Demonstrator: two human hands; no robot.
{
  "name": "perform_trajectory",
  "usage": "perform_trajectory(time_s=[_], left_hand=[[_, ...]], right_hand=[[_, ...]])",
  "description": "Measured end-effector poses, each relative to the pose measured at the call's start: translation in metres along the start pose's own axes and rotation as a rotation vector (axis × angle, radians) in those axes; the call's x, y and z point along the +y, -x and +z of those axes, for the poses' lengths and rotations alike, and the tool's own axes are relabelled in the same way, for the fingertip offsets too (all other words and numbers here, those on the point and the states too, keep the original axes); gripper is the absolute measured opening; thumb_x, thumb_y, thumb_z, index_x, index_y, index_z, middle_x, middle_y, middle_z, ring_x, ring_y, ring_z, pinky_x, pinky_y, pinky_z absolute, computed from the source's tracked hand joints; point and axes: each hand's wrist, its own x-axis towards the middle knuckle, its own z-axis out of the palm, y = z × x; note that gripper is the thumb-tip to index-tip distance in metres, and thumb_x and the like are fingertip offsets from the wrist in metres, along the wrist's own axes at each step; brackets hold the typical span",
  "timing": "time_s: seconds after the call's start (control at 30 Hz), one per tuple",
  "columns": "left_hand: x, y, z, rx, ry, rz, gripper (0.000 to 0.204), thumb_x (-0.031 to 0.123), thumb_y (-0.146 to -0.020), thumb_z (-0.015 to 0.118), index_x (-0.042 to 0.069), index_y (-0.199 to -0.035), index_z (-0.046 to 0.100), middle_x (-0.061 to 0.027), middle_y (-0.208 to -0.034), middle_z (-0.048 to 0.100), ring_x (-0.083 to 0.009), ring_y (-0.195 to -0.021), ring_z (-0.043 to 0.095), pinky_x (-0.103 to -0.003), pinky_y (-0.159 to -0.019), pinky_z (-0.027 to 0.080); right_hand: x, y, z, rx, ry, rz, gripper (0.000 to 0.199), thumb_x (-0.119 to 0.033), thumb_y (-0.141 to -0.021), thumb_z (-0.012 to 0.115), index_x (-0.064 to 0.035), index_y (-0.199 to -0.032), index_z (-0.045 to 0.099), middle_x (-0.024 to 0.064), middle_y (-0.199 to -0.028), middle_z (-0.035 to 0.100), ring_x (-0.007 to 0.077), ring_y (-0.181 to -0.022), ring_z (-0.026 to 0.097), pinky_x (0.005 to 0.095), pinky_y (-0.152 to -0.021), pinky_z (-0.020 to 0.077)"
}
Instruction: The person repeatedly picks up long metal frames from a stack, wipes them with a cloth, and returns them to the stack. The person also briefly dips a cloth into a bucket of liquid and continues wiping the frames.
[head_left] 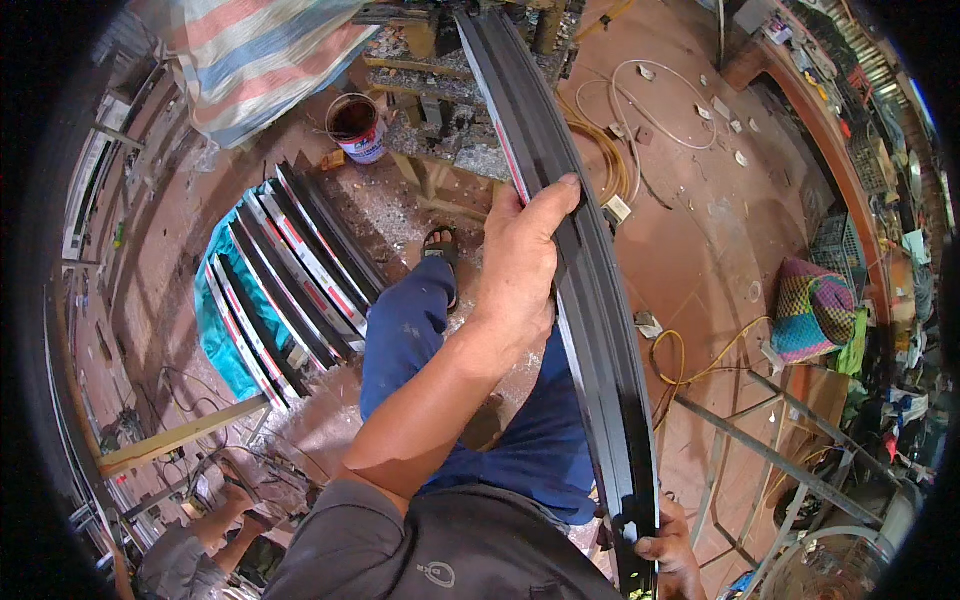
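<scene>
A long dark metal profile (590,290) with grooves along its length runs from the top middle down to the lower right, in front of my body. My left hand (520,255) is closed around its middle, with the thumb lying across the top face. Near its lower end my right hand (668,550) grips the same profile, the thumb on its edge and part of the hand hidden beneath. A strip of white and red film shows along the profile's left side toward the far end.
Several similar profiles (300,265) lie on a teal cloth (225,345) at left. A paint bucket (357,128) stands beyond them. A yellow hose (605,150), a woven basket (812,310) and a metal frame (770,465) are at right. Another person (195,545) is at lower left.
</scene>
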Motion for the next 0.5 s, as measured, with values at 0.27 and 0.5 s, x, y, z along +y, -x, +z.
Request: perform_trajectory(time_s=[0.27,0.5], left_hand=[[0.003,0.001,0.001,-0.019,0.002,0.012,0.022,0.027,-0.101,0.068,0.008,-0.109,0.059,-0.0046,-0.080,0.063,-0.0192,-0.063,0.067,-0.035,-0.057,0.059],[0.001,-0.002,0.002,0.000,0.002,0.029,0.025,0.029,-0.100,0.069,0.008,-0.111,0.058,-0.0035,-0.081,0.062,-0.0179,-0.064,0.067,-0.035,-0.058,0.059]], right_hand=[[0.002,-0.002,0.013,0.173,-0.003,-0.046,0.083,-0.022,-0.062,0.088,0.0089,-0.134,0.062,0.0257,-0.112,0.074,0.0294,-0.088,0.075,0.0452,-0.082,0.0636],[0.003,-0.007,0.012,0.152,-0.044,-0.086,0.083,-0.025,-0.061,0.091,0.0099,-0.131,0.063,0.0243,-0.109,0.074,0.0294,-0.087,0.075,0.0439,-0.079,0.0624]])
